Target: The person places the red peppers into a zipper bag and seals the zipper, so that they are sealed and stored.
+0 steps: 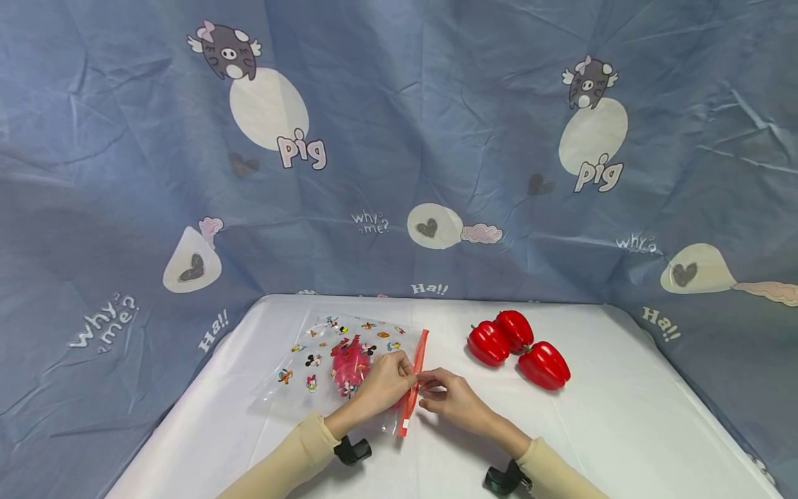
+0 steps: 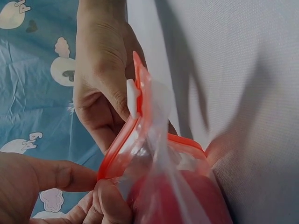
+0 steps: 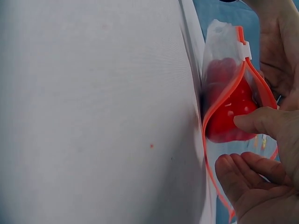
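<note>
A clear zip bag printed with small cartoon figures lies on the table, its orange zip edge facing right. Inside it a red bell pepper shows through the parted mouth, pinkish where plastic covers it. My left hand pinches the orange edge between thumb and forefinger. Opposite, my right hand is at the mouth, thumb spread from its fairly straight fingers, the thumb tip overlapping the pepper in the right wrist view. A white slider sits near one end of the zip.
Three red bell peppers lie grouped on the white table, to the right beyond my right hand. A blue printed cloth hangs behind the table. Black wrist mounts sit below both forearms.
</note>
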A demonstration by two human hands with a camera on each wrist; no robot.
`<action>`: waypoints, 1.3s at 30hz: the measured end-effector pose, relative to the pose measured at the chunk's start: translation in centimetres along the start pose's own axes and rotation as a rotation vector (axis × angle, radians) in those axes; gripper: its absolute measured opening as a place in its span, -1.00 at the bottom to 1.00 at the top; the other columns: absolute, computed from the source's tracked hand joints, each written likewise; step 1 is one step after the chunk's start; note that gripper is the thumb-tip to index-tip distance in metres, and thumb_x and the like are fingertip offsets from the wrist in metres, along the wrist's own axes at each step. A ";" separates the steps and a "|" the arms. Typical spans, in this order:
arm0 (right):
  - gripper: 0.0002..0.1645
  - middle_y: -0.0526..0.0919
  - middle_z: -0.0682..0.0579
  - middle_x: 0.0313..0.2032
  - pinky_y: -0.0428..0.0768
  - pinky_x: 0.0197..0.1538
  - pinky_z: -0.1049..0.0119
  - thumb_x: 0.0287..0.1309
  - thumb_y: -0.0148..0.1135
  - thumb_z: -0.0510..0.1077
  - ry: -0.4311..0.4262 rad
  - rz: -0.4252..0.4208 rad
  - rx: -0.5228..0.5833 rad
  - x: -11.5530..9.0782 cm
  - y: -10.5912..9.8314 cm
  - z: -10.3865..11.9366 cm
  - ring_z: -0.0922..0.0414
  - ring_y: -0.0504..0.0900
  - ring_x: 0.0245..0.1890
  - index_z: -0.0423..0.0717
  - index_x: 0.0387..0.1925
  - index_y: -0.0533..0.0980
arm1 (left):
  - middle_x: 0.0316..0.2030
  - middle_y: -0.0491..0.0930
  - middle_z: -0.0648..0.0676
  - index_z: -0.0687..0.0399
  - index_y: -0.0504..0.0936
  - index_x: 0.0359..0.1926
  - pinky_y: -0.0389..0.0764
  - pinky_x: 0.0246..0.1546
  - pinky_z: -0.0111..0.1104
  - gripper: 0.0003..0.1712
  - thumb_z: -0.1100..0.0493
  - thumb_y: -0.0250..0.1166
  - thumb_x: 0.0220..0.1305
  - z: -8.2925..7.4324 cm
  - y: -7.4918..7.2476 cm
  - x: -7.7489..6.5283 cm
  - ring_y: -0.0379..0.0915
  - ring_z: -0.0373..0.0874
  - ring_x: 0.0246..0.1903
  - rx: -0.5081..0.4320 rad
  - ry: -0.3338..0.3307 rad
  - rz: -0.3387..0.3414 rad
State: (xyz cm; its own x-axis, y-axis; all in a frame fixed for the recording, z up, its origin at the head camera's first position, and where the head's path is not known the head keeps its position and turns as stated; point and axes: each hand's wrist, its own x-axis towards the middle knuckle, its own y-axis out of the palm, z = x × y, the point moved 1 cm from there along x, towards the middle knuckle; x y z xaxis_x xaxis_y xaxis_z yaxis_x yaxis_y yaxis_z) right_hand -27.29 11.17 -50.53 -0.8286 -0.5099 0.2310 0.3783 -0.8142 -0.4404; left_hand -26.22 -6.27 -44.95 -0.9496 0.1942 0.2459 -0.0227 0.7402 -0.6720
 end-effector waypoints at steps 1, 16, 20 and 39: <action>-0.50 0.60 -0.30 -0.05 0.59 0.03 0.10 0.03 0.29 -0.44 0.002 -0.002 0.001 -0.1 -0.1 0.4 -0.22 0.61 -0.03 -0.36 0.07 0.45 | -0.65 0.45 -0.09 0.09 0.51 -0.55 0.35 -0.63 -0.50 -0.92 0.30 0.26 -0.02 0.0 0.0 0.0 0.30 -0.35 -0.65 0.000 0.003 -0.002; -0.49 0.54 -0.41 0.01 0.51 0.09 -0.03 0.05 0.30 -0.40 0.012 -0.010 0.012 -1.4 -2.1 2.3 -0.32 0.54 0.04 -0.49 0.06 0.40 | -0.68 0.43 -0.09 0.09 0.51 -0.57 0.33 -0.63 -0.50 -0.91 0.33 0.24 -0.04 0.1 0.1 0.0 0.28 -0.35 -0.66 -0.001 0.018 -0.002; -0.50 0.54 -0.41 0.01 0.50 0.10 -0.03 0.04 0.30 -0.40 0.009 -0.031 0.000 -1.5 -2.6 2.1 -0.31 0.54 0.05 -0.45 0.05 0.42 | -0.68 0.42 -0.10 0.09 0.50 -0.57 0.33 -0.63 -0.50 -0.91 0.33 0.23 -0.04 0.1 0.1 0.0 0.28 -0.34 -0.67 0.001 0.013 -0.003; -0.49 0.54 -0.41 -0.01 0.49 0.12 -0.07 -0.01 0.33 -0.43 0.014 -0.147 -0.031 -2.1 -4.8 1.8 -0.33 0.52 0.02 -0.43 0.03 0.45 | -0.68 0.41 -0.09 0.11 0.50 -0.56 0.32 -0.64 -0.50 -0.90 0.32 0.25 -0.01 0.2 0.2 0.2 0.28 -0.33 -0.67 -0.016 0.009 0.003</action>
State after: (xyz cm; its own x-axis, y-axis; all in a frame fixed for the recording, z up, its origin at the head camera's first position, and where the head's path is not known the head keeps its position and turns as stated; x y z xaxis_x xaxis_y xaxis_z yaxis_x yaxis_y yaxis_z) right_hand -26.61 15.70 -47.32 -0.8799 -0.3816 0.2831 0.2394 -0.8707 -0.4295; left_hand -26.45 -6.25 -45.21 -0.9468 0.2023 0.2502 -0.0147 0.7496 -0.6617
